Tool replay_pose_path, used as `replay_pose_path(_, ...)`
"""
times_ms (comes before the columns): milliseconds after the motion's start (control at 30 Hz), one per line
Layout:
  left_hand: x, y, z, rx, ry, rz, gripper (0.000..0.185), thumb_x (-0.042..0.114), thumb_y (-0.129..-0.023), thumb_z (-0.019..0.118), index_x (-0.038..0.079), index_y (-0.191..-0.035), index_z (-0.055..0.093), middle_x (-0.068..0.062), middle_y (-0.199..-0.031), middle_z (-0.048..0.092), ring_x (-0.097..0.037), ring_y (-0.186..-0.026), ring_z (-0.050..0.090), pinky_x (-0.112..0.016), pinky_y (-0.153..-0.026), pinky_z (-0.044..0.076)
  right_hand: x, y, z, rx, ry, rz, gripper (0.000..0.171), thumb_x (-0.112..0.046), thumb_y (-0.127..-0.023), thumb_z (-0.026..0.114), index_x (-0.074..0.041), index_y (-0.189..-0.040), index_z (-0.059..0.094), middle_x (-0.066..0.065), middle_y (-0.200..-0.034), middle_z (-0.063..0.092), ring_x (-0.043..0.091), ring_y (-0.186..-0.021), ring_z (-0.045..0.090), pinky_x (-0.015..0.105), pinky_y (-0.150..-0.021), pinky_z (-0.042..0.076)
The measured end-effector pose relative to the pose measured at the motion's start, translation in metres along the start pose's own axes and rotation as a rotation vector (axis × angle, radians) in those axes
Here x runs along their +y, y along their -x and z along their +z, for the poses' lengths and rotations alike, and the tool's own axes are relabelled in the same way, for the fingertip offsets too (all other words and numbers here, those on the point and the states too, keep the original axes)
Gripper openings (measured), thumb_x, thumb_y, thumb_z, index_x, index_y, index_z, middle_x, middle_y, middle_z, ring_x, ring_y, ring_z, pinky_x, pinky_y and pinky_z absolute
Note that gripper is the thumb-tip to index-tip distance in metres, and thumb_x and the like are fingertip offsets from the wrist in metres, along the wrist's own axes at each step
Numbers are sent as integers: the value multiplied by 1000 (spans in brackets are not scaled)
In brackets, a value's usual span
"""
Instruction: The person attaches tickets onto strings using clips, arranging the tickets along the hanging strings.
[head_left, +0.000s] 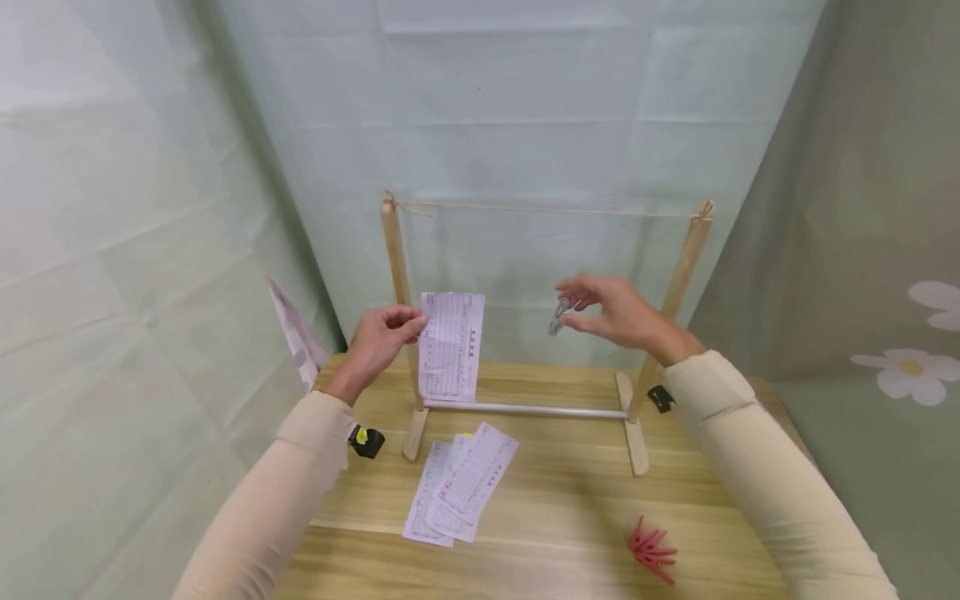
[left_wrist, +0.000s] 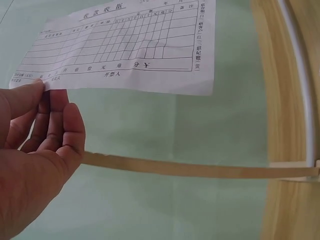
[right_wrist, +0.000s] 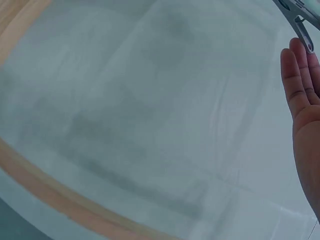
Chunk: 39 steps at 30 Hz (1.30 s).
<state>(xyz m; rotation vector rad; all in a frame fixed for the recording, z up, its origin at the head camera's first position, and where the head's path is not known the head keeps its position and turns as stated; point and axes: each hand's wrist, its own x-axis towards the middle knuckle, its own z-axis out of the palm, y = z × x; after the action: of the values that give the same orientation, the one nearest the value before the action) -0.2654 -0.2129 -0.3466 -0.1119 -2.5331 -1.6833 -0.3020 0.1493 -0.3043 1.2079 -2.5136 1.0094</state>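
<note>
My left hand pinches the left edge of a printed receipt form, which hangs upright beside the left post of a wooden frame. In the left wrist view, thumb and fingertips grip the margin of the same form. A grey clothespin is held between the thumb and fingers of my right hand, in front of the frame's right half. The right wrist view shows part of that clothespin at the fingertips. Above both hands, a string runs between the post tops.
Several more receipt forms lie fanned on the wooden table. Red clothespins sit clustered at the front right. The frame has a right post, a left post and a low white crossbar. Pale cloth hangs behind.
</note>
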Motion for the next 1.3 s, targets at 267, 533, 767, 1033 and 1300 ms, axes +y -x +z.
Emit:
replay_pose_path(267,17,-8,-10,34,27,19,29,20,-101,62,-3,-118,65,-14,-110,63,-20,-95,61,-26,-83,55,-17,-17,-7,59,-7,-7,43,-9,-83,83,1,-120,64,14,-110,71,26,-93,68,43,-85,55)
replay_pose_path(533,30,-16,-15,85,49,46,32,22,-101,61,-3,-121,64,-13,-111,62,-20,-96,59,-39,-94,53,-41,-46,-12,57,28,-79,43,-9,-83,82,1,-121,64,14,-113,70,24,-97,68,38,-88,54)
replay_pose_path(767,40,-22,-17,128,80,65,32,19,-102,60,-5,-123,64,-13,-111,62,-18,-94,60,-40,-94,53,-64,-69,-21,22,35,-36,44,-10,-85,81,2,-123,63,15,-118,68,26,-102,67,38,-94,52)
replay_pose_path(1033,52,-27,-15,209,112,79,31,19,-101,61,-4,-122,65,-11,-107,65,-15,-89,61,-27,-84,54,-76,-91,-32,45,26,-1,48,-11,-84,82,0,-126,61,13,-117,68,24,-103,67,36,-95,51)
replay_pose_path(1300,62,-30,-10,284,140,85,33,20,-100,62,-3,-123,67,-13,-109,68,-13,-89,64,-26,-84,55,-87,-112,-37,105,-32,82,52,-13,-86,80,-3,-131,57,9,-117,65,18,-103,65,30,-93,52)
